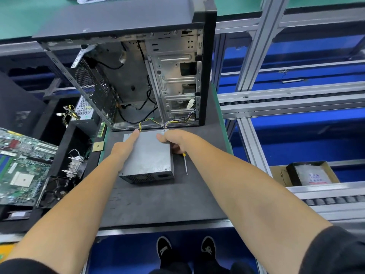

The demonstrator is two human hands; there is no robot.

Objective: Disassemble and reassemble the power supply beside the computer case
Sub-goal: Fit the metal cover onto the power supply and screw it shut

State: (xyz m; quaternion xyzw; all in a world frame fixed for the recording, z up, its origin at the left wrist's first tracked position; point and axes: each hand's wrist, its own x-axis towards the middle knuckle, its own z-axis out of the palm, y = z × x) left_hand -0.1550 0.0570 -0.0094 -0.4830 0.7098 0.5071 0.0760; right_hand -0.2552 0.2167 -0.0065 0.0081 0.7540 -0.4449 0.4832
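Observation:
A grey metal power supply (150,157) lies on the dark mat (158,200) in front of the open computer case (138,76). Its coloured cables (152,121) run from its far end into the case. My left hand (124,147) rests along the box's left side, index finger stretched to the far left corner. My right hand (175,140) grips the far right corner, thumb on the lid and fingers curled down the right side. A screwdriver (185,163) with a yellow handle lies on the mat just right of the box, partly under my right hand.
A green motherboard (21,169) lies at the left, with a heatsink (76,165) and a fan (57,188) beside it. A second power supply (84,109) and a CPU chip (98,146) sit left of the case. A cardboard box (308,175) rests on the roller rack at the right.

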